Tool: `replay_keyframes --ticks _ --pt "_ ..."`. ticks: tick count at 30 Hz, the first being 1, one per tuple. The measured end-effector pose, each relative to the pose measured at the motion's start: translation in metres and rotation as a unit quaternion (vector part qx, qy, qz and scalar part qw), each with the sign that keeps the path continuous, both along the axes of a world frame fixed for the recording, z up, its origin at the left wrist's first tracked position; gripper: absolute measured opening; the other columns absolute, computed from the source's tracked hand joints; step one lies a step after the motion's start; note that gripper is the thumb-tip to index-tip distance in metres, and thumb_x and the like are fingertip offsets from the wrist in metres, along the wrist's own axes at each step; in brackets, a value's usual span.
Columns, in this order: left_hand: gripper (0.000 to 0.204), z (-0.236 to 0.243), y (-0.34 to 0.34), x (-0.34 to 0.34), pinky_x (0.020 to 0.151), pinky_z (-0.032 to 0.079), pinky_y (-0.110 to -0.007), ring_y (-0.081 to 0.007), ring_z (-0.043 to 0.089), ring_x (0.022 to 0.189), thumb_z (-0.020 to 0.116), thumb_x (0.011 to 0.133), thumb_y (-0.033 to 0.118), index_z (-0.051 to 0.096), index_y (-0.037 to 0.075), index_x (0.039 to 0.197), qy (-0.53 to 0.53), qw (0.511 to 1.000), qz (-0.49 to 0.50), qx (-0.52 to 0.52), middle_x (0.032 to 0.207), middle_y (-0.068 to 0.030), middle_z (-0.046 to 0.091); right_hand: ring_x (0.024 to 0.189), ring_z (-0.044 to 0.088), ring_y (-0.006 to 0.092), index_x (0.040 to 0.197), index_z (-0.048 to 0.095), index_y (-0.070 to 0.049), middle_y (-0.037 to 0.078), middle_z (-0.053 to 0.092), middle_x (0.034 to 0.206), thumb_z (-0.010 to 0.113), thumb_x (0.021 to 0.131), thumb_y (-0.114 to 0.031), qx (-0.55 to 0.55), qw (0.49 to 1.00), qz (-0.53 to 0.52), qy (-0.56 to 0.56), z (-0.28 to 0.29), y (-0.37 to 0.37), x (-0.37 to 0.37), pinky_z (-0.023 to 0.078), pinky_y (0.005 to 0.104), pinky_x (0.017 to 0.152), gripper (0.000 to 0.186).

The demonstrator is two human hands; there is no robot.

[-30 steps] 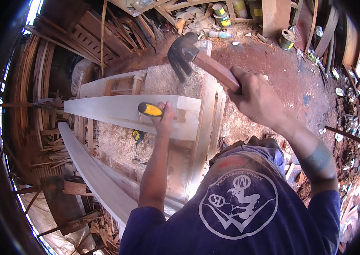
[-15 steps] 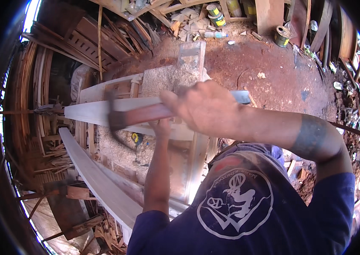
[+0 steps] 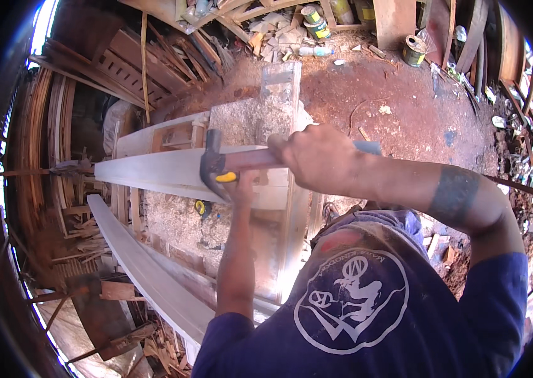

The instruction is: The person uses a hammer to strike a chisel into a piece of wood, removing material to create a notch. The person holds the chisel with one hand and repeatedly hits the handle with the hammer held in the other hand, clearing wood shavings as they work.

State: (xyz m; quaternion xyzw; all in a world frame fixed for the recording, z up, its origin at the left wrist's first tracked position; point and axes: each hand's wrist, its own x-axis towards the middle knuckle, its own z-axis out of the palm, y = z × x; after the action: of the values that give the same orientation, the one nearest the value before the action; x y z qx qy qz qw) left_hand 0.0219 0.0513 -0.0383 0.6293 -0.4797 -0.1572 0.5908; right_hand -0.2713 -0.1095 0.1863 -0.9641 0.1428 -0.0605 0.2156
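My right hand (image 3: 323, 157) is closed round the reddish handle of a claw hammer (image 3: 213, 151). The dark hammer head is over a long pale tapered board (image 3: 147, 165), close above my left hand (image 3: 241, 187). My left hand is closed at the board's near edge, partly hidden behind the hammer. A yellow tool handle (image 3: 226, 177) juts from its fingers beside the hammer head; the rest of that tool is hidden. The board rests across a workbench (image 3: 294, 233).
A second pale curved board (image 3: 147, 271) slants at the lower left. Shavings (image 3: 169, 220) and a round yellow-and-black object (image 3: 201, 206) are beside the bench. Timber (image 3: 58, 120) leans at left. Paint cans (image 3: 415, 50) and wood scraps (image 3: 274, 34) are on the floor at the back.
The hammer has moved up and to the right, and its head, blurred before, is sharp now. My right hand has shifted slightly right. The yellow handle in my left hand has come into sight.
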Motion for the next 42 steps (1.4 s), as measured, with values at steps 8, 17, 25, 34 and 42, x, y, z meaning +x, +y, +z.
replay_keyframes --ticks 8,17,25,34,42 --pt "0.01 0.053 0.021 -0.087 0.063 0.045 -0.028 -0.0076 0.048 0.066 0.072 0.091 0.009 0.063 0.005 0.088 -0.023 0.994 0.076 0.073 0.074 0.0022 0.055 0.07 0.071 0.0396 0.105 0.057 0.001 0.024 0.068 0.075 0.061 0.084 -0.001 0.153 0.966 -0.192 -0.084 -0.018 -0.019 -0.041 0.058 0.0495 0.069 0.021" --pt "0.036 0.141 -0.033 -0.067 0.079 0.051 -0.03 -0.0147 0.059 0.079 0.063 0.092 -0.002 0.048 0.005 0.123 0.338 0.938 -0.05 -0.06 0.105 -0.0061 0.055 0.09 0.066 0.0458 0.103 0.06 0.003 0.028 0.067 0.085 0.063 0.087 -0.016 0.23 0.918 -0.297 -0.128 -0.001 -0.022 -0.058 0.05 0.0505 0.078 0.025" --pt "0.021 0.101 -0.026 -0.052 0.059 0.038 -0.027 -0.0089 0.047 0.065 0.057 0.098 -0.001 0.04 0.01 0.101 0.241 0.963 -0.115 0.033 0.078 -0.0026 0.048 0.089 0.068 0.0434 0.109 0.062 0.003 0.028 0.068 0.087 0.064 0.088 -0.019 0.256 0.91 -0.292 -0.148 -0.006 -0.016 -0.061 0.051 0.0473 0.079 0.031" --pt "0.033 0.076 -0.019 -0.04 0.055 0.035 -0.026 -0.0048 0.042 0.061 0.066 0.097 0.016 0.049 0.006 0.07 0.021 0.983 -0.086 0.162 0.064 0.0052 0.048 0.086 0.069 0.0452 0.107 0.058 0.004 0.029 0.068 0.084 0.059 0.089 -0.014 0.254 0.922 -0.25 -0.15 -0.009 -0.006 -0.061 0.052 0.0528 0.08 0.026" --pt "0.033 0.089 -0.026 -0.063 0.055 0.037 -0.028 -0.0064 0.044 0.06 0.066 0.097 0.016 0.049 0.006 0.071 0.007 0.988 -0.057 0.144 0.062 0.0032 0.049 0.067 0.072 0.0374 0.098 0.057 0.0 0.021 0.068 0.068 0.065 0.088 -0.009 0.108 0.966 -0.168 -0.163 0.002 0.008 -0.058 0.059 0.0479 0.067 0.016"
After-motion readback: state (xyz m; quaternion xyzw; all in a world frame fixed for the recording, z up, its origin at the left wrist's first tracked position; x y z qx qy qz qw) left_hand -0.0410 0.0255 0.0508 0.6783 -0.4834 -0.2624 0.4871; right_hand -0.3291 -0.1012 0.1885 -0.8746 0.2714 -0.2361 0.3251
